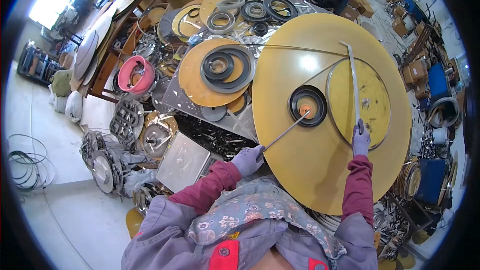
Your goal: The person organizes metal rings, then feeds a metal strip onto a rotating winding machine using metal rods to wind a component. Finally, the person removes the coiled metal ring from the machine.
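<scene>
My left hand [248, 161], in a grey-purple glove, is closed round the near end of a thin metal rod [286, 134]. The rod slants up to the orange hub [306, 111] inside a black ring [291, 101], which lies on a large yellow disc [285, 170]. My right hand [361, 139], gloved alike, grips the lower end of a long flat metal strip [354, 85] with a bent far end. Beneath that strip lies a smaller, scuffed yellow disc [377, 105] with a metal rim. A thin dark band [295, 48] runs across the big disc from the left.
Left of the big disc, an orange-tan disc [192, 77] carries stacked grey and black rings [242, 82]. More rings [280, 8] lie behind. A pink tub [136, 75], a metal box [183, 161] and scrap metal crowd the left. Cardboard boxes [414, 72] stand at right.
</scene>
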The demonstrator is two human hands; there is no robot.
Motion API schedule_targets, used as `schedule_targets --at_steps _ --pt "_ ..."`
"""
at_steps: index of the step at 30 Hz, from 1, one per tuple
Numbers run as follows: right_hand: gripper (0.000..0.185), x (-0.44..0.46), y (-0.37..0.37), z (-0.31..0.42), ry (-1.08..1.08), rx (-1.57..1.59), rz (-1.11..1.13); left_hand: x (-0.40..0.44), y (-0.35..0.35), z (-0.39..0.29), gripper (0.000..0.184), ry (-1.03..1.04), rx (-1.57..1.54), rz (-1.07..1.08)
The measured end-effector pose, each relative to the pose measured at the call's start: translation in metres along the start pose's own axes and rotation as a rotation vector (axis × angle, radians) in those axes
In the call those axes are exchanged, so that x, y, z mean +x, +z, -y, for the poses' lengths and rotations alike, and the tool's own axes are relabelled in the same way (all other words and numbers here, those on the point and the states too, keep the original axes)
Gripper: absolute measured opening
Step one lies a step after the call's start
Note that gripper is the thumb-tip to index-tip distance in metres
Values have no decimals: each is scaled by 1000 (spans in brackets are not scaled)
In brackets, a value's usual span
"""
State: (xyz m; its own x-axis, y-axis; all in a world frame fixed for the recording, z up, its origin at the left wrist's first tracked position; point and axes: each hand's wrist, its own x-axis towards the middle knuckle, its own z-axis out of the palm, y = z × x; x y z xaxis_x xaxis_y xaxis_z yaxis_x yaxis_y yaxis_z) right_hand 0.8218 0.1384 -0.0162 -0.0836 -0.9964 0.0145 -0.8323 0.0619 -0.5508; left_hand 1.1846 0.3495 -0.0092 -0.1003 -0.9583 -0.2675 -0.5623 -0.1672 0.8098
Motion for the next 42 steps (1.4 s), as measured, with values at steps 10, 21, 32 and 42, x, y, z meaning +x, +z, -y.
schedule_targets --at_steps 10,21,32,42 --pt "37 -52 -15 37 -219 56 86 -1 1 -1 27 15 41 7" --pt "53 -129 -109 73 -683 -327 253 -6 4 5 30 -49 55 86" --pt "49 -155 -29 119 -507 73 541 -9 13 9 31 -34 78 43" --pt "44 -156 -6 131 -486 30 612 -12 15 7 28 -27 114 34"
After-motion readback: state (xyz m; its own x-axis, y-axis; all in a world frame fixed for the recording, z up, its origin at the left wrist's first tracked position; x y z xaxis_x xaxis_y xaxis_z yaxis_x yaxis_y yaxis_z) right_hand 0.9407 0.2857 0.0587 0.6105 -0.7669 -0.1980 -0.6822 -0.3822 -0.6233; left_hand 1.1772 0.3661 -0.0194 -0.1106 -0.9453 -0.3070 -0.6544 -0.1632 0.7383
